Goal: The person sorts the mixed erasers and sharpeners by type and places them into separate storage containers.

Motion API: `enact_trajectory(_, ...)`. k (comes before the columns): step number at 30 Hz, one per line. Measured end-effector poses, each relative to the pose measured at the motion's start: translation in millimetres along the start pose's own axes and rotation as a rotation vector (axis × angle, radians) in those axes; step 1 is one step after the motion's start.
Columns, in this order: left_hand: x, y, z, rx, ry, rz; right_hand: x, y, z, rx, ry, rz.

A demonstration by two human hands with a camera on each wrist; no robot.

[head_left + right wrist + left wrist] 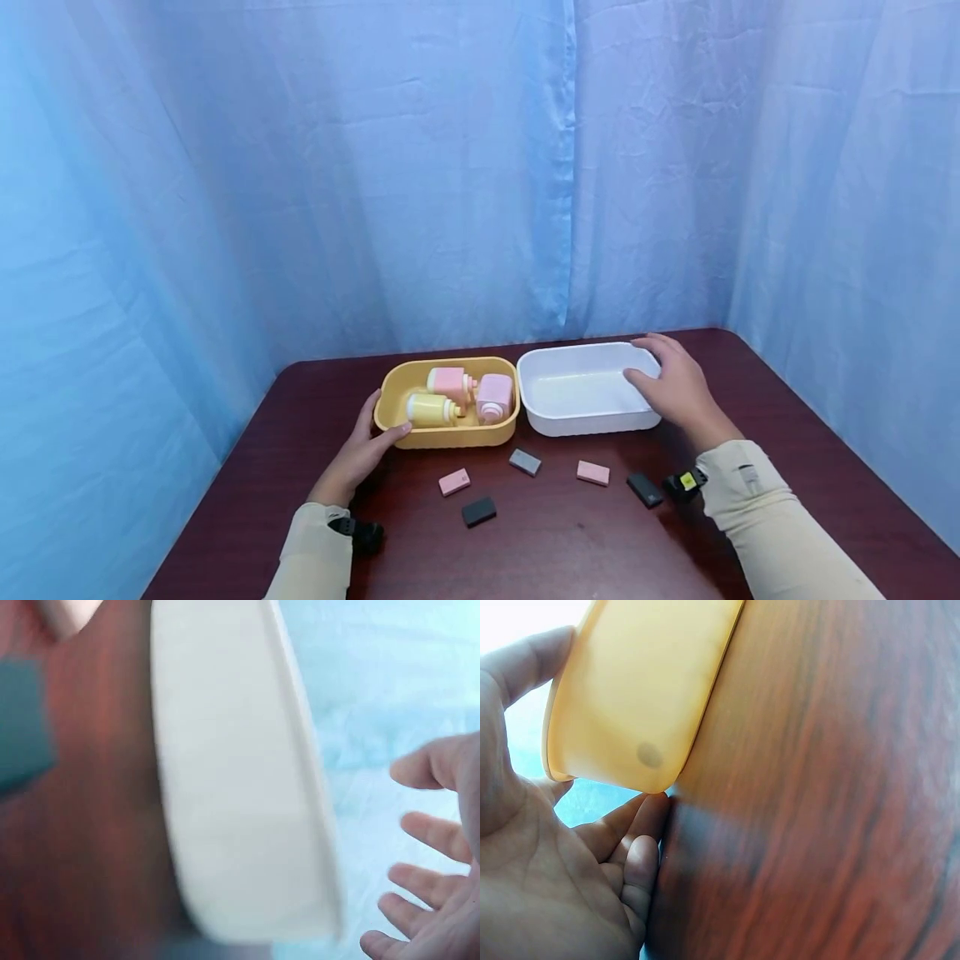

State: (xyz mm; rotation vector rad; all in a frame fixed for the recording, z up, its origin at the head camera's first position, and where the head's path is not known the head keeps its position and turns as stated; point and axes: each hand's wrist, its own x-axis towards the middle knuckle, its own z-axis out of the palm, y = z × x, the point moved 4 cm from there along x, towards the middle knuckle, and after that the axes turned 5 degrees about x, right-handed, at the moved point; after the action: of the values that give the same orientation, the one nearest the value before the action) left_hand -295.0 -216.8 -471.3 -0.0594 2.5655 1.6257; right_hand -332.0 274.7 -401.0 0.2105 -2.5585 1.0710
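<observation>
My left hand (362, 454) holds the left end of a yellow plastic bin (450, 437), thumb on the near rim and fingers around the end wall. In the left wrist view the thumb (536, 664) presses the bin's edge and the other fingertips lie at its lower corner. Three bottles lie inside the bin: a pink one (448, 380), a yellow one (429, 409) and a light purple one (494, 393). My right hand (678, 385) is spread over the right end of a white bin (588, 425), and its fingers show apart from the wall in the right wrist view.
Several small flat blocks lie in front of the bins: pink ones (454, 482) (593, 472), black ones (479, 512) (645, 489) and a grey one (525, 462). Blue curtains (465, 183) hang around the dark wooden table (540, 550).
</observation>
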Motion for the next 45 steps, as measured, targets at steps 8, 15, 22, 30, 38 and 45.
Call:
enact_trajectory(8, 0.8, -3.0, -1.9, 0.000, -0.011, -0.010, -17.4, 52.1, 10.5, 0.380, 0.014, 0.352)
enact_trajectory(15, -0.2, -0.1, -1.7, -0.002, -0.017, 0.004, -25.1, 67.3, 24.3, 0.609, -0.081, 0.336)
enact_trajectory(22, -0.4, 0.6, -2.2, 0.032, -0.006, -0.004, -30.5, 66.4, 29.0, 0.597, -0.074, 0.343)
enact_trajectory(30, 0.2, -0.5, -2.0, 0.028, -0.005, -0.014, -37.5, 67.8, 29.7, 0.587, -0.060, 0.346)
enact_trajectory(38, -1.4, -2.0, -2.7, 0.033, -0.003, -0.016, -41.5, 68.0, 30.9, 0.638, -0.073, 0.350)
enact_trajectory(45, -0.7, 0.6, -2.2, 0.014, -0.016, -0.002, -40.5, 66.4, 32.5, 0.623, -0.098, 0.354)
